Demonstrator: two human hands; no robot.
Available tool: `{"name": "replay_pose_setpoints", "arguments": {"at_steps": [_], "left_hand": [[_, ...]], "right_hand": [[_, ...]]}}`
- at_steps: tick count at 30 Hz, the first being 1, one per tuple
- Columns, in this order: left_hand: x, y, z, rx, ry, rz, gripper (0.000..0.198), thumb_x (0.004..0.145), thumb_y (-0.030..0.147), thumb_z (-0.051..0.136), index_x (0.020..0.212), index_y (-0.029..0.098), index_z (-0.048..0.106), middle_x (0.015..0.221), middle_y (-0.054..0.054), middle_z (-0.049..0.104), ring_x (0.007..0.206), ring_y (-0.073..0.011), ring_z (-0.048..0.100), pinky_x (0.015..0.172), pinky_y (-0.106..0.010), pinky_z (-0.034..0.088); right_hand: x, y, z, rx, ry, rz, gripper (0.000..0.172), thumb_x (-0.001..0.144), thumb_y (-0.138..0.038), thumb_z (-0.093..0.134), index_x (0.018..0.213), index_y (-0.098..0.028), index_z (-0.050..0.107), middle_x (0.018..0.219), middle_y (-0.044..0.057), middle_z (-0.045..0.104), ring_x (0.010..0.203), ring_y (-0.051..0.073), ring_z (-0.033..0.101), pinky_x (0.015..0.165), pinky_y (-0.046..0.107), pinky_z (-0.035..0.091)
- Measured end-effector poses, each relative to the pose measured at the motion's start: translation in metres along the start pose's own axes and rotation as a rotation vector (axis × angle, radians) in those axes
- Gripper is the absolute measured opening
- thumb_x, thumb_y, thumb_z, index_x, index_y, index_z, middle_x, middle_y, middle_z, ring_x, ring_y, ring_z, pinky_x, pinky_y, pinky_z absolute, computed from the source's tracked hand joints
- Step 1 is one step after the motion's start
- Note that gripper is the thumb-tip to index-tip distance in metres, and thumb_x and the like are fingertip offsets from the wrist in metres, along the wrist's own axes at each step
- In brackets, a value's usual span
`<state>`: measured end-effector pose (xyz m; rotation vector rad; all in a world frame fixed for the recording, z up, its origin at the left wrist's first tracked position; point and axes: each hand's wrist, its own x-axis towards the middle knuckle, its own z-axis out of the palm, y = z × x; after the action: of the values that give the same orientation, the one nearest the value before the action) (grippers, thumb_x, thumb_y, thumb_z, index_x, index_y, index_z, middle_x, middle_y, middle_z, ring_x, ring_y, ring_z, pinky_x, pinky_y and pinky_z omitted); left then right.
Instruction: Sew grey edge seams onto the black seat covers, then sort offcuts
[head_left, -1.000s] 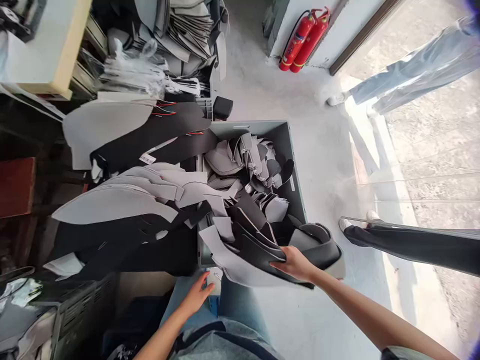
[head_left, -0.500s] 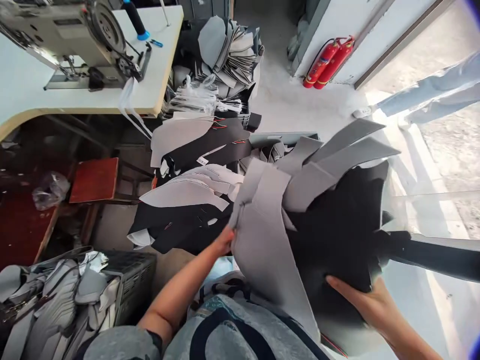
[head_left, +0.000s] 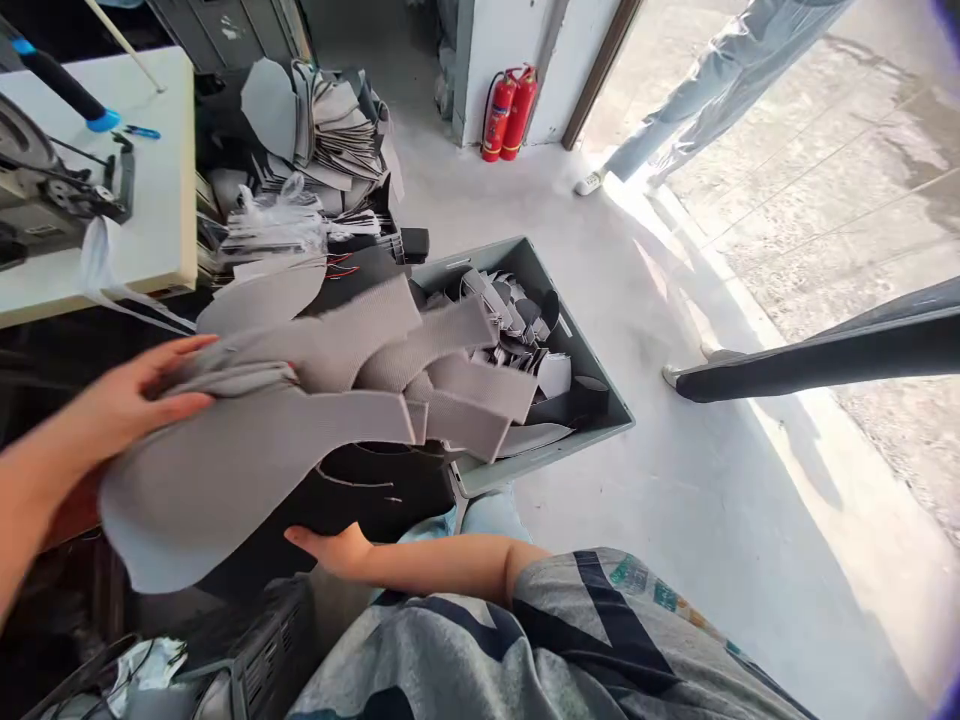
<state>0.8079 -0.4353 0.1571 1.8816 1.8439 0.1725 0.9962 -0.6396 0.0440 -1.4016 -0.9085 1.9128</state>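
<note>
My left hand (head_left: 146,395) is closed on the left end of a bundle of grey fabric pieces (head_left: 247,490), thumb on top. The strips of this bundle fan out to the right, over the near left edge of a grey plastic crate (head_left: 619,425). Beneath them is black fabric (head_left: 382,500), partly covered. My right hand (head_left: 337,550) grips the near edge of this black fabric, its thumb on top and its other fingers hidden below. Cut grey and black scraps (head_left: 510,305) lie in the crate.
A sewing machine (head_left: 45,190) stands on a table (head_left: 172,150) at the left. Stacked cut pieces (head_left: 322,120) are behind. Two red fire extinguishers (head_left: 510,115) stand by the wall. Two people's legs (head_left: 675,110) show at the right. A dark crate (head_left: 262,640) sits near my left side.
My view has turned right. Both hands have moved left with the grey and black fabric, and the grey strips now point right. The crate shows more fully, and a second person's leg has come into view.
</note>
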Motion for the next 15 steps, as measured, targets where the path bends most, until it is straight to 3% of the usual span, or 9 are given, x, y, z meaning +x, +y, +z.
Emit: {"name": "replay_pose_setpoints", "arguments": {"at_steps": [1, 3, 5, 7, 8, 9, 11, 15], "left_hand": [[0.003, -0.004, 0.022, 0.014, 0.002, 0.007, 0.125, 0.056, 0.093, 0.044, 0.146, 0.007, 0.036, 0.137, -0.012, 0.051, 0.124, -0.0373, 0.050, 0.100, -0.050, 0.042], [-0.002, -0.011, 0.087, 0.273, -0.009, -0.062, 0.120, 0.066, 0.078, 0.057, 0.151, 0.000, 0.021, 0.154, -0.026, 0.023, 0.137, -0.0479, 0.029, 0.106, -0.063, 0.032], [-0.019, -0.015, 0.165, 0.432, -0.223, -0.057, 0.110, 0.072, 0.061, 0.069, 0.154, 0.009, 0.017, 0.159, -0.025, 0.006, 0.142, -0.0488, 0.017, 0.103, -0.072, 0.027], [-0.039, -0.019, 0.231, 0.541, -0.115, -0.050, 0.114, 0.069, 0.052, 0.077, 0.153, 0.003, 0.017, 0.158, -0.028, -0.001, 0.144, -0.0494, 0.008, 0.107, -0.074, 0.016], [-0.046, -0.021, 0.255, 0.560, -0.082, -0.022, 0.111, 0.070, 0.049, 0.078, 0.152, 0.003, 0.020, 0.158, -0.028, -0.001, 0.144, -0.0491, 0.006, 0.107, -0.074, 0.013], [-0.051, -0.024, 0.271, 0.563, -0.029, -0.012, 0.110, 0.069, 0.047, 0.079, 0.151, 0.003, 0.023, 0.158, -0.029, 0.000, 0.144, -0.0489, 0.005, 0.108, -0.073, 0.011], [-0.055, -0.031, 0.287, 0.527, 0.033, 0.023, 0.105, 0.068, 0.047, 0.081, 0.149, 0.004, 0.029, 0.158, -0.028, 0.004, 0.144, -0.0476, 0.004, 0.110, -0.070, 0.008], [-0.068, -0.040, 0.280, 0.422, 0.154, 0.084, 0.084, 0.078, 0.043, 0.072, 0.145, 0.006, 0.036, 0.157, -0.029, 0.011, 0.147, -0.0422, 0.003, 0.114, -0.065, 0.008]], "right_hand": [[0.012, 0.017, -0.003, -0.125, -0.066, 0.120, 0.045, 0.073, -0.045, 0.072, 0.110, -0.018, 0.069, 0.096, 0.004, 0.072, 0.103, 0.022, 0.065, 0.097, 0.039, 0.053], [0.034, 0.044, -0.025, -0.406, -0.259, 0.306, 0.034, 0.070, -0.032, 0.075, 0.101, -0.018, 0.072, 0.092, 0.003, 0.073, 0.095, 0.022, 0.068, 0.090, 0.037, 0.056], [0.050, 0.064, -0.061, -0.564, -0.344, 0.368, 0.029, 0.067, -0.022, 0.075, 0.096, -0.019, 0.074, 0.093, 0.003, 0.073, 0.094, 0.023, 0.069, 0.091, 0.036, 0.055], [0.058, 0.076, -0.107, -0.614, -0.289, 0.363, 0.030, 0.069, -0.017, 0.072, 0.099, -0.020, 0.074, 0.095, 0.003, 0.074, 0.098, 0.024, 0.068, 0.095, 0.035, 0.052], [0.059, 0.079, -0.131, -0.642, -0.255, 0.358, 0.032, 0.073, -0.017, 0.068, 0.104, -0.021, 0.073, 0.097, 0.003, 0.074, 0.099, 0.023, 0.068, 0.097, 0.034, 0.051], [0.058, 0.081, -0.156, -0.674, -0.217, 0.353, 0.034, 0.076, -0.016, 0.064, 0.109, -0.022, 0.072, 0.099, 0.003, 0.073, 0.101, 0.022, 0.068, 0.097, 0.033, 0.051], [0.055, 0.082, -0.209, -0.745, -0.122, 0.350, 0.037, 0.083, -0.013, 0.055, 0.117, -0.021, 0.068, 0.107, 0.004, 0.072, 0.104, 0.020, 0.067, 0.098, 0.031, 0.050], [0.055, 0.083, -0.312, -0.904, 0.096, 0.388, 0.041, 0.087, -0.009, 0.043, 0.122, -0.014, 0.064, 0.122, 0.011, 0.066, 0.114, 0.021, 0.062, 0.101, 0.030, 0.045]]}}
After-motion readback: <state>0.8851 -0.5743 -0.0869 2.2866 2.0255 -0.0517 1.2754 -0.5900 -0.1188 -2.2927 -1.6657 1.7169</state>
